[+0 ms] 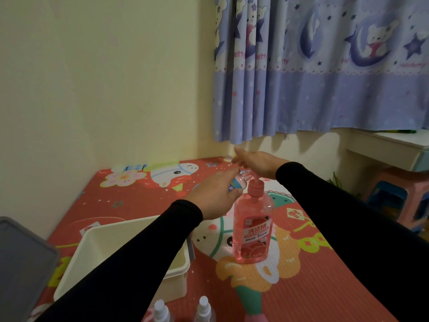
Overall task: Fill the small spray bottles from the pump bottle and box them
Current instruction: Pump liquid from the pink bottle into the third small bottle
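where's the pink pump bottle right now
In the head view the pink pump bottle stands upright on the red mat, right of the white box, its pump under the right hand.

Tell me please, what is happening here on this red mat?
A person in black sleeves is filling a small clear spray bottle from a pink pump bottle of dish soap. The left hand holds the small bottle at the pump's spout, and the right hand rests flat on the pump head. A white plastic box stands to the left. Two white-capped spray bottles wait at the near edge.
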Action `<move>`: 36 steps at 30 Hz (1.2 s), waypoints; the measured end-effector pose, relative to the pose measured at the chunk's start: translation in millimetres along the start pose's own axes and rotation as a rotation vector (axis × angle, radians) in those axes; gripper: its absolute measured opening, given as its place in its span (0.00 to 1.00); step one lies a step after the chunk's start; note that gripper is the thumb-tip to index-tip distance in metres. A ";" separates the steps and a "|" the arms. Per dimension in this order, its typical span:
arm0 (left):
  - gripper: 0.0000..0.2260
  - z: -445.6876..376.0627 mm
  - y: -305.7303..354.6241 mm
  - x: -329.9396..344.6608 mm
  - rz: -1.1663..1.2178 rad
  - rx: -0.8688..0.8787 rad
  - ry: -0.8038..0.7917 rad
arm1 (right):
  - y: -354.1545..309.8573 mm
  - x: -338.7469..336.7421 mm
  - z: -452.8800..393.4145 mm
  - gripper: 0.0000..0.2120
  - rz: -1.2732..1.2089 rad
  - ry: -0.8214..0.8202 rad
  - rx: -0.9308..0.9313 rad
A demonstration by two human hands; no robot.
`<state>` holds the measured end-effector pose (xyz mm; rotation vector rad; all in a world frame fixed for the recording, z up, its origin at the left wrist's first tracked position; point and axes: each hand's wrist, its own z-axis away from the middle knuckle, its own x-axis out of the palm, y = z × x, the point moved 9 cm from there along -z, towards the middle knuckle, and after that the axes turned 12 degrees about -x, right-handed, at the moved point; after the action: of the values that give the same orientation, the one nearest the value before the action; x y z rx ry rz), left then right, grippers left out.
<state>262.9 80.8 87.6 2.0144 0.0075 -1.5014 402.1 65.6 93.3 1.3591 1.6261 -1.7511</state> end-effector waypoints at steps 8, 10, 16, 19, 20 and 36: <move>0.23 -0.6 -8.2 14.3 -0.020 -0.035 -0.041 | 0.9 16.5 4.9 0.28 -0.147 0.012 -0.007; 0.22 1.8 -3.9 8.5 -0.001 -0.026 -0.037 | 0.3 11.1 5.1 0.30 -0.130 0.011 0.007; 0.22 4.2 3.0 -2.5 0.017 0.011 0.002 | -3.0 0.2 3.2 0.39 -0.035 0.022 0.030; 0.23 2.3 -4.4 8.9 0.013 -0.011 -0.011 | -0.1 13.9 3.8 0.29 -0.176 0.024 0.011; 0.23 1.9 -6.0 12.2 0.005 -0.018 -0.020 | 0.7 16.8 4.6 0.28 -0.202 0.024 0.002; 0.24 4.4 -2.4 11.1 -0.013 -0.008 -0.025 | 3.4 17.8 4.5 0.28 -0.212 0.021 0.008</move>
<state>262.2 76.8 76.1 1.9926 0.0159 -1.5323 395.0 66.3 75.9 1.2512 1.8352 -1.8670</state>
